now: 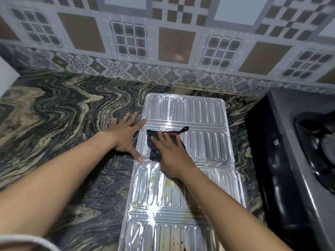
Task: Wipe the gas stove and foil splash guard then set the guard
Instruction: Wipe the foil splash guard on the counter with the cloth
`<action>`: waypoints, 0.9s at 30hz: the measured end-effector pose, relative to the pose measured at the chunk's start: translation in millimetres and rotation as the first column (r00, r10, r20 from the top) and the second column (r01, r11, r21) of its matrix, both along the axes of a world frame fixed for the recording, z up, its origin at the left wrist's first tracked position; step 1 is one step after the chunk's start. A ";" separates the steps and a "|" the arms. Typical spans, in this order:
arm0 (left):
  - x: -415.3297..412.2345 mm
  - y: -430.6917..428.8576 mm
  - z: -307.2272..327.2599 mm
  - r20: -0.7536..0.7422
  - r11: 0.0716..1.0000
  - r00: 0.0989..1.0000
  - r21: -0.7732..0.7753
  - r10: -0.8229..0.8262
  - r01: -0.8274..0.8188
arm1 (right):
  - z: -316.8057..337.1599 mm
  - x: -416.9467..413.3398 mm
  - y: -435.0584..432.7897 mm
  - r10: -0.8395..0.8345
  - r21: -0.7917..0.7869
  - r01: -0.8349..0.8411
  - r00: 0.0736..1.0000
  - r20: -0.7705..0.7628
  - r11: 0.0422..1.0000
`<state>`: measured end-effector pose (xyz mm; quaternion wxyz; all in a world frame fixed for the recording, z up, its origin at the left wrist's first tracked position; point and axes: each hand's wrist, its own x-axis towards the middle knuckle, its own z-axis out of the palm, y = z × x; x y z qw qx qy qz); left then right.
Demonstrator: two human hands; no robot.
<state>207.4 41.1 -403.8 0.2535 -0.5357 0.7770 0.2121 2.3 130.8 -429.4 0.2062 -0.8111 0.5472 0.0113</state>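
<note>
The ribbed foil splash guard (184,109) lies flat and unfolded on the marbled countertop, running from the back wall toward me. My right hand (172,156) presses a dark cloth (155,153) with a red trim and a hanging loop onto the guard's middle panel. My left hand (125,134) is spread flat at the guard's left edge, with the index finger and thumb touching the foil and the palm on the counter. Yellowish stains show on the panel nearer to me. The black gas stove (282,160) stands to the right, partly cut off by the frame.
The dark wavy-patterned stone countertop (59,109) extends to the left of the guard. A patterned tiled wall (163,42) runs along the back. A burner grate (319,142) sits on the stove at the right edge. A pale object (7,75) stands at the far left.
</note>
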 end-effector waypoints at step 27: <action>17.6 69.4 6.8 0.044 0.993 0.992 -0.006 -0.115 0.115 | 0.6 -107.3 9.6 -0.495 0.006 0.502 0.854 -0.157 0.865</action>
